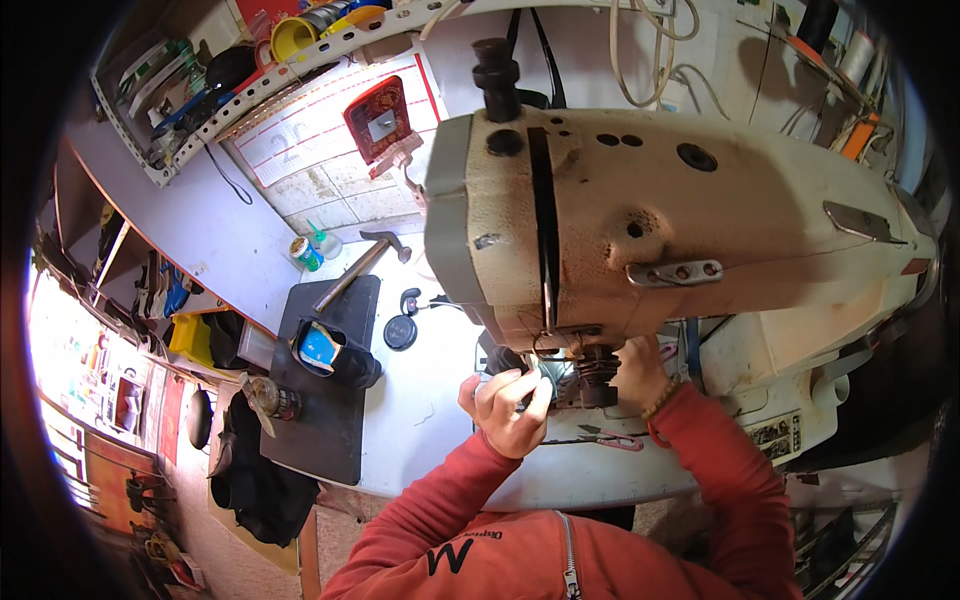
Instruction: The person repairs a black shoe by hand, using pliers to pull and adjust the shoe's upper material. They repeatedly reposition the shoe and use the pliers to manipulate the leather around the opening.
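Observation:
A large beige sewing machine (720,200) spans the bench, its head over my hands. My left hand (508,408) is just left of the needle area, fingers bent and closed around something dark that I cannot make out. Beside those fingers is a black piece (497,355), partly under the machine head. Behind the machine's tension knob (598,375), my right hand (640,375) reaches in from the right; its fingertips are hidden. Small snips with pink handles (622,441) lie on the bench near my right wrist.
To the left, a dark board (310,430) carries a black item with a blue patch (340,355), a grimy jar (280,400) and part of a hammer (352,275). A black round disc (400,333) lies beside the board. A perforated metal shelf edge (300,85) runs above.

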A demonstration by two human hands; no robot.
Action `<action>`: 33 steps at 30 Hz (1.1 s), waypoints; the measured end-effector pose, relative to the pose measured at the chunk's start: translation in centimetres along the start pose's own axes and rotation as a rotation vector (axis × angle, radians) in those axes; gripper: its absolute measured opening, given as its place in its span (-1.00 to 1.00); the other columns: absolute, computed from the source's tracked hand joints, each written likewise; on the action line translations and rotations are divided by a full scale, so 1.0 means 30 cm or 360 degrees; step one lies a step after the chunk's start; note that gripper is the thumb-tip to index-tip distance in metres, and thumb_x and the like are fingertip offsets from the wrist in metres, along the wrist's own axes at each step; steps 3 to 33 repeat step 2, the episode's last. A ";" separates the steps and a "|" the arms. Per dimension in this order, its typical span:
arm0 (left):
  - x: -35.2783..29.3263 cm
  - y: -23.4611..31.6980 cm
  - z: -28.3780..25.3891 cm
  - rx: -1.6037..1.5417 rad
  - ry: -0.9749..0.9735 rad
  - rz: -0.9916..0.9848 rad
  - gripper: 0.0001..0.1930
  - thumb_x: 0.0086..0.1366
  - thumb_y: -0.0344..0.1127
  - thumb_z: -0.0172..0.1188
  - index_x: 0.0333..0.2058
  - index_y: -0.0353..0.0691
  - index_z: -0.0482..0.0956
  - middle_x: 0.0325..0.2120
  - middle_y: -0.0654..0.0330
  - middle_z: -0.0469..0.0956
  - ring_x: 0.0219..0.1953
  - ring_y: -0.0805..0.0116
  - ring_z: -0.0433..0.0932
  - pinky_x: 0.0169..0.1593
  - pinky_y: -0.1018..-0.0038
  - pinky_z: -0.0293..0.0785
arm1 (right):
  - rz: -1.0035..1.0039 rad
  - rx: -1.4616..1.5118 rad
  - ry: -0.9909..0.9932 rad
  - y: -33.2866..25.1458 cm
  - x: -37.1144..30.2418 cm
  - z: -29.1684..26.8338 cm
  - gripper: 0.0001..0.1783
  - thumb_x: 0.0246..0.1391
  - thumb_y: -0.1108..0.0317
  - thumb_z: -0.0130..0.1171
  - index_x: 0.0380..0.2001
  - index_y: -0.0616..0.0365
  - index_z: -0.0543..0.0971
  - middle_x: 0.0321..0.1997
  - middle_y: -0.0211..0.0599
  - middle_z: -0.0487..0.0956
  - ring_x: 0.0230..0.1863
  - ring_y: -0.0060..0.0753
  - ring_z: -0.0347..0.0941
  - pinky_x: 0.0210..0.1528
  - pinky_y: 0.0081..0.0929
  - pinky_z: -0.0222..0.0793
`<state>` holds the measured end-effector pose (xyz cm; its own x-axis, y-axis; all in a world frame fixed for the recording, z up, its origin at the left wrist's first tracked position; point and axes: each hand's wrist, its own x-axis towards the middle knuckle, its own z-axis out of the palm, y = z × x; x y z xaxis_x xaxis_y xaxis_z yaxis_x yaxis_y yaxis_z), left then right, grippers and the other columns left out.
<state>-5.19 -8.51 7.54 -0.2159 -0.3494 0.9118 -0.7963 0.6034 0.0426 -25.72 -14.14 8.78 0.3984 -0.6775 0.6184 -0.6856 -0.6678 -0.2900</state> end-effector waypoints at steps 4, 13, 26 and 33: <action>-0.006 -0.001 0.003 -0.0046 -0.0008 -0.0019 -0.74 -0.01 -0.42 0.23 -0.29 0.04 0.57 -0.23 0.37 0.55 -0.11 0.37 0.43 0.19 0.16 0.06 | -0.0059 -0.0159 -0.0106 0.041 -0.013 0.023 -0.49 -0.32 0.31 0.33 -0.20 0.19 0.46 -0.19 -0.13 0.48 -0.11 0.02 0.39 0.02 -0.08 0.26; -0.006 -0.001 0.003 -0.0046 -0.0008 -0.0019 -0.74 -0.01 -0.42 0.23 -0.29 0.04 0.57 -0.23 0.37 0.55 -0.11 0.37 0.43 0.19 0.16 0.06 | -0.0059 -0.0159 -0.0106 0.041 -0.013 0.023 -0.49 -0.32 0.31 0.33 -0.20 0.19 0.46 -0.19 -0.13 0.48 -0.11 0.02 0.39 0.02 -0.08 0.26; -0.006 -0.001 0.003 -0.0046 -0.0008 -0.0019 -0.74 -0.01 -0.42 0.23 -0.29 0.04 0.57 -0.23 0.37 0.55 -0.11 0.37 0.43 0.19 0.16 0.06 | -0.0059 -0.0159 -0.0106 0.041 -0.013 0.023 -0.49 -0.32 0.31 0.33 -0.20 0.19 0.46 -0.19 -0.13 0.48 -0.11 0.02 0.39 0.02 -0.08 0.26; -0.006 -0.001 0.003 -0.0046 -0.0008 -0.0019 -0.74 -0.01 -0.42 0.23 -0.29 0.04 0.57 -0.23 0.37 0.55 -0.11 0.37 0.43 0.19 0.16 0.06 | -0.0059 -0.0159 -0.0106 0.041 -0.013 0.023 -0.49 -0.32 0.31 0.33 -0.20 0.19 0.46 -0.19 -0.13 0.48 -0.11 0.02 0.39 0.02 -0.08 0.26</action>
